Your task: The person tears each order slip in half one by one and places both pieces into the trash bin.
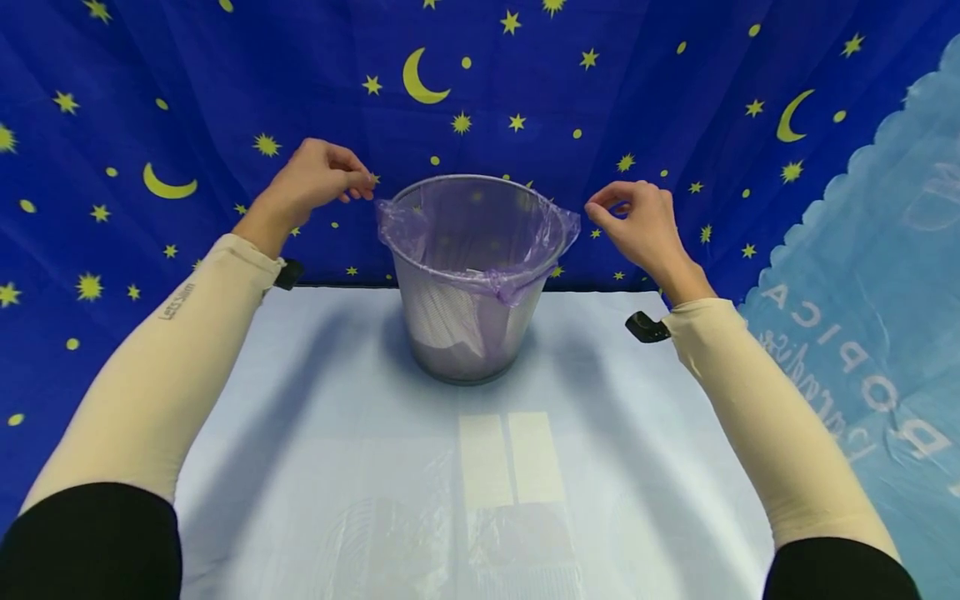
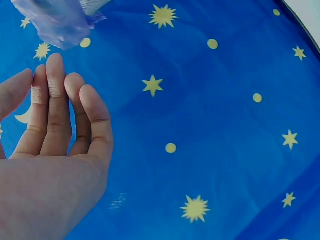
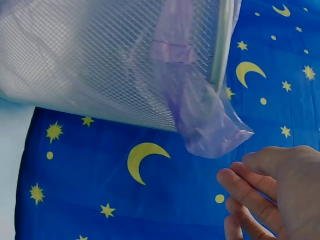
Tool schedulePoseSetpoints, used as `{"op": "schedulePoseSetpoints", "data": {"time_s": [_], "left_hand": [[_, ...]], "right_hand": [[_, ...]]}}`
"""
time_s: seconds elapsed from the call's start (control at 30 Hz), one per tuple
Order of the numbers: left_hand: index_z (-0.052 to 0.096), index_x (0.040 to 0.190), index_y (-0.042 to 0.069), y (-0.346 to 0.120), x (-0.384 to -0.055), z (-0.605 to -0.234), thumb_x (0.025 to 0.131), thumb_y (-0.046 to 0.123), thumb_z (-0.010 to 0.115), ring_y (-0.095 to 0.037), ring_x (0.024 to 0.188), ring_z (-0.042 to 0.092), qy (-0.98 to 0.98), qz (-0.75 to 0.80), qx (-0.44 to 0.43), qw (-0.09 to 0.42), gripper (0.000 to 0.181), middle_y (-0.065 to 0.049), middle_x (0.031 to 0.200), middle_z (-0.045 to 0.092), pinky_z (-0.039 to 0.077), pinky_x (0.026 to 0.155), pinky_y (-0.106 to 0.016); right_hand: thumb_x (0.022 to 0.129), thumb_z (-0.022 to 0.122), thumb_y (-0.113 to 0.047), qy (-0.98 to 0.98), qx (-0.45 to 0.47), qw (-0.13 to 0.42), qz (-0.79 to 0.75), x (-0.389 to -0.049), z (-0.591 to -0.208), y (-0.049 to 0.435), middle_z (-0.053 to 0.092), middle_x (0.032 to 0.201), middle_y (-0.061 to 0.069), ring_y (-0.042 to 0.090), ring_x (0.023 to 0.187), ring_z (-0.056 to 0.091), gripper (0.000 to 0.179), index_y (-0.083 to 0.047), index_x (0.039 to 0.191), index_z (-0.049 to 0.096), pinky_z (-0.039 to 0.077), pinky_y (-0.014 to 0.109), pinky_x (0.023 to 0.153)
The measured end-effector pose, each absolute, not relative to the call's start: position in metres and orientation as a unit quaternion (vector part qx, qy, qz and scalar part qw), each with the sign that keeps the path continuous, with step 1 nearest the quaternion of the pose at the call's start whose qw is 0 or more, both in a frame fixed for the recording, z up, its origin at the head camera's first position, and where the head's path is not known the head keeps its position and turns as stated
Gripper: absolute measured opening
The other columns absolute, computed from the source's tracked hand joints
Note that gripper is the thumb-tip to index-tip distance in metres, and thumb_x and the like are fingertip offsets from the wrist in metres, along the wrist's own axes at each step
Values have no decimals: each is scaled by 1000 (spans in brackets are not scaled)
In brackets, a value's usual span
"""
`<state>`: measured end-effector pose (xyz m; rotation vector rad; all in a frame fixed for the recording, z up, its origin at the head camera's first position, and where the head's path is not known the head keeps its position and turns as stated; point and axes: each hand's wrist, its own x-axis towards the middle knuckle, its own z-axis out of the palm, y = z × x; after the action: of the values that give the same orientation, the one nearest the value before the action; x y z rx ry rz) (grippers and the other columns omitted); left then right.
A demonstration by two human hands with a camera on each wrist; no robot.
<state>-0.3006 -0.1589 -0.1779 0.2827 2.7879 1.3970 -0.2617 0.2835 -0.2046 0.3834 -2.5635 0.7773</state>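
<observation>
A round mesh wastebasket (image 1: 438, 308) stands upright on the table, with a purple plastic bin bag (image 1: 480, 221) lining it. The bag is folded over the rim, and its loose edges flare out at the left and right; a gathered bunch (image 1: 510, 286) hangs at the front. My left hand (image 1: 318, 177) hovers just off the left flap, fingers loosely bent and holding nothing. On the other side my right hand (image 1: 637, 221) is near the right flap, thumb and fingertips close together with a gap to the bag (image 3: 212, 130) in the right wrist view.
Two pale rectangles (image 1: 483, 458) lie on the white table (image 1: 360, 417) in front of the basket, near shiny clear plastic (image 1: 405, 533). Behind hangs a dark blue curtain (image 1: 300, 67) with moons and stars. A light blue cloth (image 1: 885, 275) hangs at the right.
</observation>
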Motion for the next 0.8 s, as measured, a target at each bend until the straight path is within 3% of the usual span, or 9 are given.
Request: {"op": "schedulePoseSetpoints", "data": {"time_s": [0.33,0.5,0.8], "left_hand": [[74,121,2,-162,-302,-200,106,29,64,-14,88,63,898,431,90,3,32,6,93,76,52,80,-27],[74,117,2,-162,-300,-218,106,27,65,-14,87,63,896,437,79,8,29,2,94,77,51,80,-28],[74,115,0,-164,-296,-256,108,20,60,-13,82,63,893,443,78,21,25,-11,101,77,52,76,-25]], "right_hand": [[104,67,-29,-925,124,211,292,-254,-233,295,77,114,15,34,118,65,29,-4,111,79,48,56,109],[104,68,-29,-921,121,206,308,-247,-255,300,76,115,17,37,117,65,28,-4,111,79,49,59,106],[102,71,-24,-919,111,199,322,-244,-302,305,79,107,14,33,106,70,20,-7,107,80,55,54,97]]}}
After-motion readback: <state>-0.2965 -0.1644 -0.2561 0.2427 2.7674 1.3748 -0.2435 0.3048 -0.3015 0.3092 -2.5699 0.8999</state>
